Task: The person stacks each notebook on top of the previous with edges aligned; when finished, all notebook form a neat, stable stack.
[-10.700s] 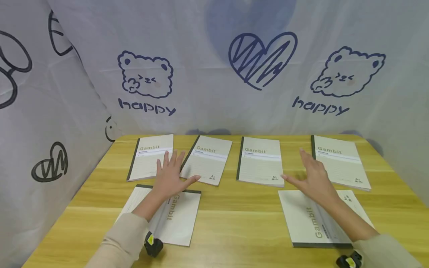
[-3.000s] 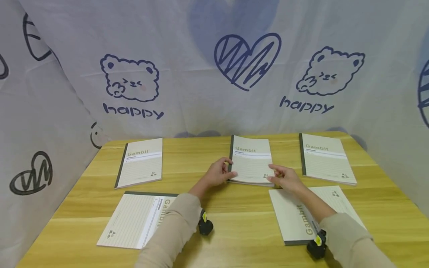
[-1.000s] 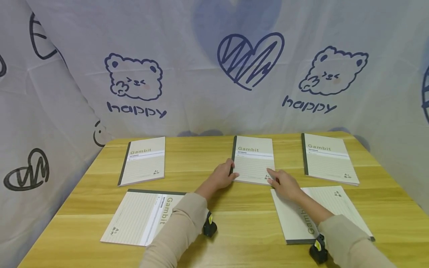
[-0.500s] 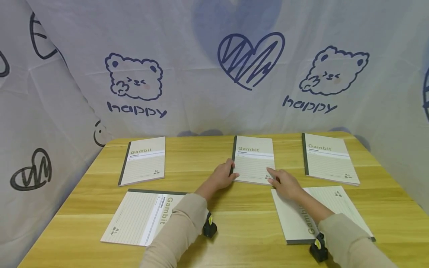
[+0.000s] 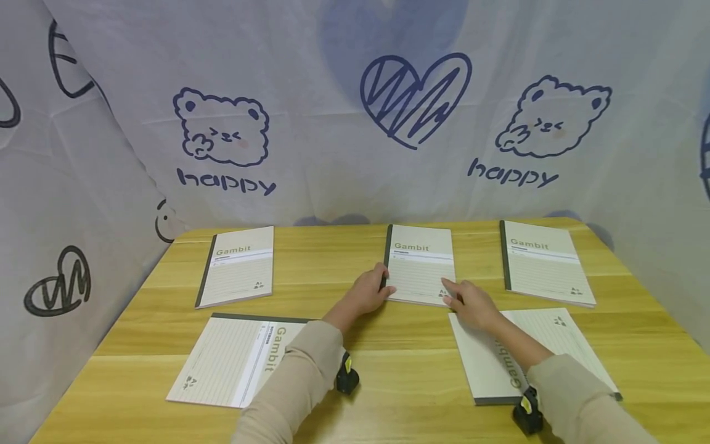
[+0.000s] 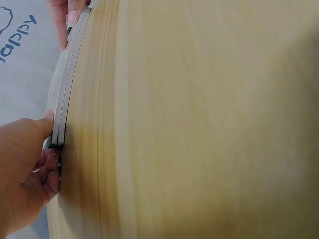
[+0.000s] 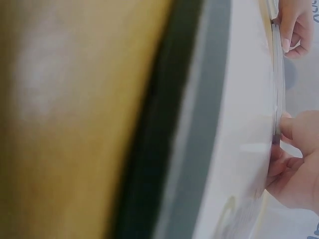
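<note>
Two stacked Gambit notebooks (image 5: 421,265), cream with a dark spine on the left, lie square on each other at the table's back middle. In the left wrist view the edges of the notebook stack (image 6: 64,94) show two layers. My left hand (image 5: 366,290) grips the stack's lower left side, thumb at the near edge and fingers curled against the spine. The lower right corner is pinched by my right hand (image 5: 471,305), its index finger lying on the cover. In the right wrist view, my right hand (image 7: 299,164) has its other fingers bent at the stack's side.
Single notebooks lie at the back left (image 5: 238,268) and back right (image 5: 546,265). Two turned sideways lie nearer: a left notebook (image 5: 222,364), partly under my left sleeve, and a right notebook (image 5: 554,345) beneath my right forearm. A printed cloth (image 5: 322,148) hangs behind the wooden table (image 5: 399,376).
Since the earliest frame, the notebook second from left has come onto the middle one. Three seconds ago the pair sat slightly uneven; now its edges line up. Both hands stay still over the last second.
</note>
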Demonstrator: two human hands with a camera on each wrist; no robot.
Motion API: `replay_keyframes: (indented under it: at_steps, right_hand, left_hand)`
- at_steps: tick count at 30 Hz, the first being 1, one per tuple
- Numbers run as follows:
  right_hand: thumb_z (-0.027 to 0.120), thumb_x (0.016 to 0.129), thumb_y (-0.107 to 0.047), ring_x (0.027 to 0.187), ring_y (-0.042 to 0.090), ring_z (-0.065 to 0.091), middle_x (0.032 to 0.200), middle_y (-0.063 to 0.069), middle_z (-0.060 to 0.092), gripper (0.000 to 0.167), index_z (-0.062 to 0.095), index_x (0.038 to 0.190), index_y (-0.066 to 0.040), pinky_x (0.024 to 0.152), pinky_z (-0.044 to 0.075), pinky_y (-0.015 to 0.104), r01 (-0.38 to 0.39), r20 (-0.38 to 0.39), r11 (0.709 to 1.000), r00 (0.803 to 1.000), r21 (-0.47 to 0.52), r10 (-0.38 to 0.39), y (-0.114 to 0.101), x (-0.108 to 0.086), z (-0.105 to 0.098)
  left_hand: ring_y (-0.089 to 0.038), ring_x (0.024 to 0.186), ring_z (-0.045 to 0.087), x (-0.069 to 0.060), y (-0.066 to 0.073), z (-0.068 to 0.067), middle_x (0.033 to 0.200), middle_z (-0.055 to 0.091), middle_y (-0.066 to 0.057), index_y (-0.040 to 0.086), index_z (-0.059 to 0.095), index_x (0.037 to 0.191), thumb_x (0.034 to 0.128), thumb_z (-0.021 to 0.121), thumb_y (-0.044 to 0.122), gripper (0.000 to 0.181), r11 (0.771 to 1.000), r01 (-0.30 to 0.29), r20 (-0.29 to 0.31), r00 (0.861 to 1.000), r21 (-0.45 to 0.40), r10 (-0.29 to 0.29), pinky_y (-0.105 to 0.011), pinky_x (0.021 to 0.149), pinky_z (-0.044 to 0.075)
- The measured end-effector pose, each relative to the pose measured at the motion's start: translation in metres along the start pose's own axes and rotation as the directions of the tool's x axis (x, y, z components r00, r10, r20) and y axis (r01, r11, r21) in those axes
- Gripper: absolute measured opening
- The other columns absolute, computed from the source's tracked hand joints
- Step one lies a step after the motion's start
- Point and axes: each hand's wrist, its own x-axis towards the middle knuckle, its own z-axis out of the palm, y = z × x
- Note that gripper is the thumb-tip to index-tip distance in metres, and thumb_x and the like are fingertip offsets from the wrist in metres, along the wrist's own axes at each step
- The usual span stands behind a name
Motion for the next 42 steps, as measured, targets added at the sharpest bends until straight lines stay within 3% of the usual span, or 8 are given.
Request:
replay_keyframes:
  at_steps: [25, 33, 35, 38, 42]
  right_hand:
    - [0.050, 0.094, -0.009, 0.059, 0.014, 0.032, 0.069, 0.006, 0.041, 0.044, 0.041, 0.134, 0.007, 0.053, 0.028, 0.024, 0.007, -0.018, 1.000, 1.000, 0.022, -0.007, 0.000, 0.000, 0.001]
    - [0.051, 0.094, -0.009, 0.061, 0.015, 0.032, 0.070, 0.006, 0.041, 0.044, 0.042, 0.134, 0.007, 0.054, 0.028, 0.025, 0.011, -0.012, 1.000, 1.000, 0.026, -0.010, -0.002, -0.001, 0.000]
    - [0.051, 0.094, -0.009, 0.062, 0.014, 0.033, 0.070, 0.005, 0.042, 0.045, 0.041, 0.134, 0.008, 0.055, 0.029, 0.024, 0.006, 0.005, 0.999, 1.000, 0.042, -0.006, -0.002, -0.001, -0.003]
    - [0.051, 0.093, -0.008, 0.064, 0.014, 0.037, 0.073, 0.007, 0.046, 0.045, 0.041, 0.133, 0.011, 0.054, 0.032, 0.023, 0.022, 0.009, 0.997, 1.000, 0.074, -0.023, 0.000, -0.001, -0.011]
    - [0.054, 0.091, -0.006, 0.066, 0.015, 0.047, 0.085, 0.019, 0.055, 0.042, 0.046, 0.127, 0.014, 0.053, 0.039, 0.022, 0.067, -0.091, 0.996, 0.994, 0.057, -0.061, 0.007, -0.005, -0.031]
  left_hand:
    - [-0.024, 0.080, 0.053, -0.002, 0.000, 0.000, 0.093, 0.060, -0.018, 0.002, 0.043, 0.107, 0.0924, 0.057, 0.019, 0.026, 1.000, -0.017, -0.009, 1.000, -0.004, 0.017, -0.037, 0.077, 0.046]
    - [-0.022, 0.080, 0.051, -0.001, 0.003, -0.001, 0.094, 0.059, -0.017, 0.003, 0.043, 0.109, 0.0934, 0.055, 0.020, 0.025, 0.999, 0.036, 0.025, 0.999, -0.009, -0.036, -0.035, 0.076, 0.046]
    - [-0.022, 0.080, 0.052, -0.001, 0.004, -0.001, 0.094, 0.059, -0.016, 0.004, 0.043, 0.109, 0.0941, 0.054, 0.020, 0.025, 0.999, 0.038, 0.034, 0.999, 0.026, -0.039, -0.035, 0.076, 0.046]
    - [-0.023, 0.080, 0.057, 0.001, 0.009, -0.001, 0.091, 0.060, -0.015, 0.003, 0.043, 0.110, 0.0947, 0.052, 0.021, 0.025, 0.985, 0.015, 0.029, 0.999, 0.171, -0.020, -0.036, 0.073, 0.049]
    - [-0.025, 0.085, 0.060, 0.003, 0.029, -0.003, 0.095, 0.059, -0.013, 0.003, 0.046, 0.112, 0.0946, 0.050, 0.023, 0.027, 0.920, 0.002, -0.042, 0.999, 0.393, 0.015, -0.037, 0.070, 0.051]
